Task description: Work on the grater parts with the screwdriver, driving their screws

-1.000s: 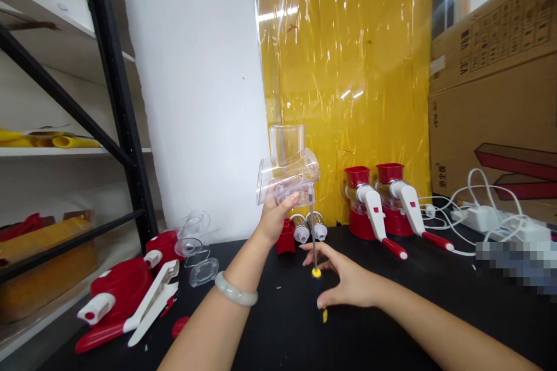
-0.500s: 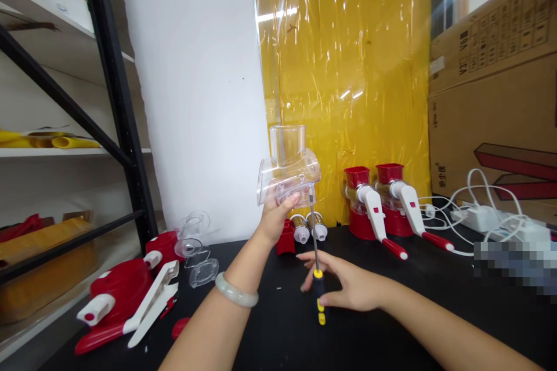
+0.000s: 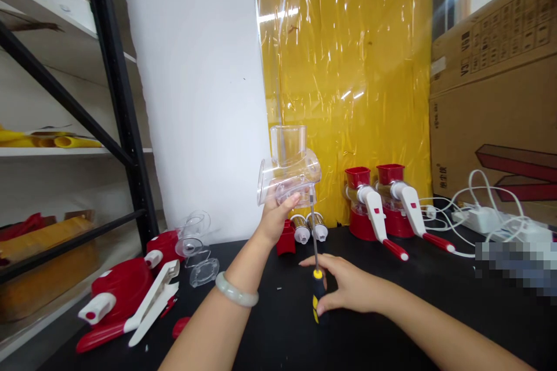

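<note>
My left hand (image 3: 275,217) grips a clear plastic grater housing (image 3: 289,171) from below and holds it up over the table, its square chute pointing upward. In my right hand (image 3: 348,285) is a screwdriver (image 3: 319,290) with a black and yellow handle, pinched between thumb and fingers. The screwdriver stands nearly upright, and its shaft reaches up to the housing's lower right edge. Whether the tip sits on a screw is too small to tell. Behind my hands lie two grater drums (image 3: 301,229) beside a small red plastic part (image 3: 286,237).
Two red and white rotary graters (image 3: 363,208) with crank handles stand at the back right, near white cables and power strips (image 3: 483,217). On the left lie red bases (image 3: 124,287), white crank handles (image 3: 152,301) and clear rings (image 3: 204,272). A cardboard box (image 3: 491,104) rises at right.
The screwdriver handle has turned, showing its yellow patches differently, and its lower end has shifted slightly left. My right thumb and fingers have moved around it. The left hand and housing stay put.
</note>
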Demonstrator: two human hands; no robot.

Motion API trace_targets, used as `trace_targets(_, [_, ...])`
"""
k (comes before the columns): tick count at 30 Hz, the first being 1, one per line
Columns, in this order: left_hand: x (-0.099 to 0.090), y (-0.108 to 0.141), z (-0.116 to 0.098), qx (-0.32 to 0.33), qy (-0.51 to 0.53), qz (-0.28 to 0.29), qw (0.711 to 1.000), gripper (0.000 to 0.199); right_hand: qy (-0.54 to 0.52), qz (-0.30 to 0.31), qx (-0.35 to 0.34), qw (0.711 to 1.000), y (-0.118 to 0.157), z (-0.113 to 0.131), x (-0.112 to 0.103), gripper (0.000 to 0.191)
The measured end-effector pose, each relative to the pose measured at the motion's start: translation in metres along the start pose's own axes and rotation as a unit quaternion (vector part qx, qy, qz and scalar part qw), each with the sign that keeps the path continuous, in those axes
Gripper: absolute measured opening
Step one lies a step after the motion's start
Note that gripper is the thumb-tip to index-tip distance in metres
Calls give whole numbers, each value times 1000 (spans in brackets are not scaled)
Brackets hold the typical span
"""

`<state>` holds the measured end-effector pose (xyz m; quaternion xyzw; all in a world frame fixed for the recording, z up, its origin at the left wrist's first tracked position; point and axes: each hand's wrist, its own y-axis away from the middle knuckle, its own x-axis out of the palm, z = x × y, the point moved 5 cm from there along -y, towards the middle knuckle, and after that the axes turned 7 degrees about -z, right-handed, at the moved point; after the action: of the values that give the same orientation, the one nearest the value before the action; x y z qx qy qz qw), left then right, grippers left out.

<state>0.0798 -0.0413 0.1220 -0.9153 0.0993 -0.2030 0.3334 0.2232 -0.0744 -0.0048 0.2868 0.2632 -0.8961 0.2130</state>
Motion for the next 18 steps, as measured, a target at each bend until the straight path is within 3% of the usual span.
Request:
trace_targets(2, [-1, 0, 1, 0, -3, 0, 1000, 49, 10, -5, -19, 1000, 0, 2, -1, 84])
trace_targets(7, [-3, -2, 3, 1, 2, 3, 1000, 50, -124, 90, -20, 988, 4, 6, 7, 78])
trace_targets(10, [-3, -2, 3, 4, 1, 7, 1000, 49, -69, 40, 16, 997, 1, -1, 7, 79])
trace_targets(13, [-1, -1, 1, 6, 3, 7, 1000, 49, -3, -1, 2, 1000, -1, 0, 2, 91])
trace_targets(15, [0, -1, 0, 6, 3, 8, 1000, 49, -28, 18, -17, 999, 1, 5, 1, 90])
trace_targets(18, [0, -1, 1, 5, 2, 7, 1000, 48, -105, 73, -29, 991, 4, 13, 4, 74])
